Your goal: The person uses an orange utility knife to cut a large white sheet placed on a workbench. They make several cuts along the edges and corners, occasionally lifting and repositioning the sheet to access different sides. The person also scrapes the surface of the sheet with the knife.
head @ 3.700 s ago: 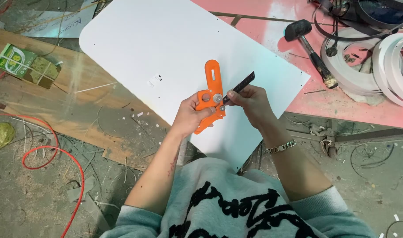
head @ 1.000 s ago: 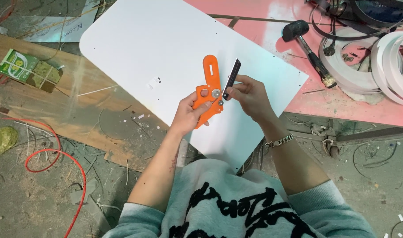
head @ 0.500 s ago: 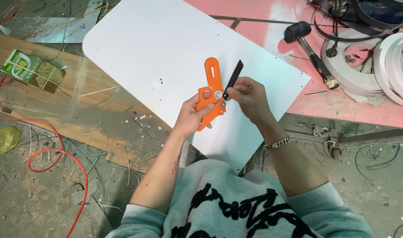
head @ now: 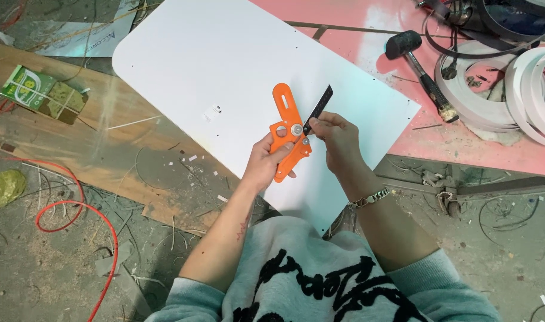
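Observation:
My left hand [head: 265, 162] grips an orange plastic hand tool [head: 288, 130] with a slotted arm and a metal screw, held upright over a white board [head: 224, 71]. My right hand [head: 338, 138] pinches a thin black blade [head: 319, 108] against the tool's right side, by the screw. The blade points up and to the right. Both hands sit close together above the board's near corner.
A black rubber mallet [head: 420, 68] lies on the pink surface [head: 356, 30] to the right, beside coils of white edge banding [head: 511, 89]. A brown wooden panel [head: 105, 149] holds a green box [head: 43, 92]. A red cable [head: 75, 214] loops over the dusty floor.
The black blade has swung from lying out to the right to standing steeply against the orange tool. My hands have stayed over the board's near corner.

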